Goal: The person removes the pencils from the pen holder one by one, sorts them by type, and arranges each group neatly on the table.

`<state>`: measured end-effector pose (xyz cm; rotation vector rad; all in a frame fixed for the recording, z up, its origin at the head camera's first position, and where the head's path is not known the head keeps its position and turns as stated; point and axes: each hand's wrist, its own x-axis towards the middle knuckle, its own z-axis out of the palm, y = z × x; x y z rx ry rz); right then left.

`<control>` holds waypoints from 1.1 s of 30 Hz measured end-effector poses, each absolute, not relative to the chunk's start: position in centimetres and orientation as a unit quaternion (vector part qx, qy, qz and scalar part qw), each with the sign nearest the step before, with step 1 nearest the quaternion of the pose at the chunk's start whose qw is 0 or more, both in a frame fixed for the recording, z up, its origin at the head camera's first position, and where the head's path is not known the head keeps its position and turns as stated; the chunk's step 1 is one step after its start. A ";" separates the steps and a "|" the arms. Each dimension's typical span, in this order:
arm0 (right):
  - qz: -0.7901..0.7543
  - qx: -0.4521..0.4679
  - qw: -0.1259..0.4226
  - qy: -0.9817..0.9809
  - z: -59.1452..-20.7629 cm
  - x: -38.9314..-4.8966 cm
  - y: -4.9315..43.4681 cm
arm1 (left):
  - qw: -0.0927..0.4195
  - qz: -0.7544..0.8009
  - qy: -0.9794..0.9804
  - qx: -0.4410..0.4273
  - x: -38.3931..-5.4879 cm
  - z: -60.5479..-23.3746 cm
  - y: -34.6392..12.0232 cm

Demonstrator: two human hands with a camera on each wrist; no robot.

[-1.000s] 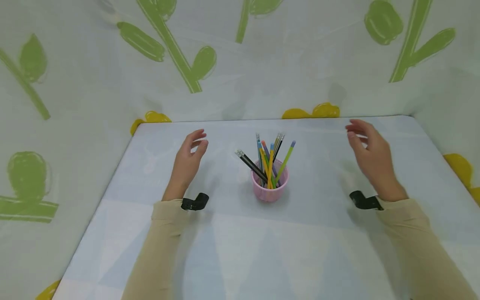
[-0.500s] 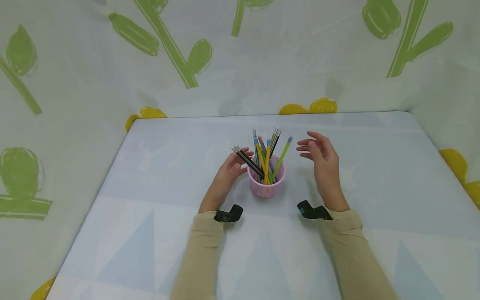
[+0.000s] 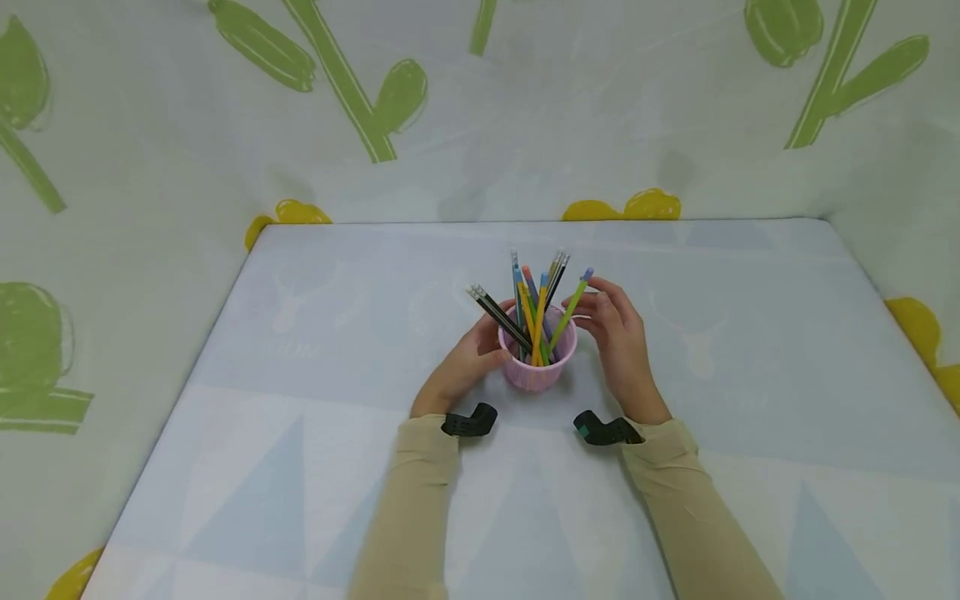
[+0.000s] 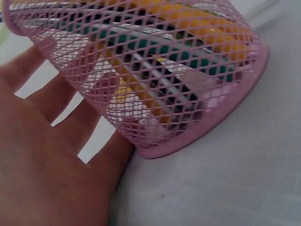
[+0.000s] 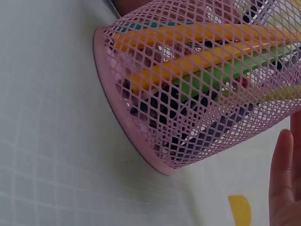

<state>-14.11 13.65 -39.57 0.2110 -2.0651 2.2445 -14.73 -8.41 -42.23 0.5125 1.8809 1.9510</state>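
Note:
A pink mesh pencil cup (image 3: 534, 377) stands upright on the table, holding several pencils (image 3: 542, 317) in black, yellow, green and blue. My left hand (image 3: 468, 358) curves around the cup's left side, fingers behind it and thumb at the front. Through the mesh (image 4: 155, 61), the left wrist view shows those fingers against the far side. My right hand (image 3: 621, 346) is at the cup's right, fingers loosely bent near the rim beside a light-green pencil (image 3: 572, 310). In the right wrist view, its visible fingers (image 5: 282, 174) sit apart from the mesh.
The pale table (image 3: 360, 333) has a blue triangle pattern, its back edge meeting a wall covering (image 3: 525, 125) with green plant prints. Black wrist cameras (image 3: 471, 420) sit on both cuffs, close to the cup's front.
Both hands have come inward from the two sides toward the pencil cup. The left one now wraps its side, and the right one has come close. The cup appears to stay in place.

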 end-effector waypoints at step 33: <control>0.616 0.075 0.090 -0.779 -38.9 -13.4 11.8 | 0.147 0.602 0.770 0.153 -15.4 -42.8 -6.6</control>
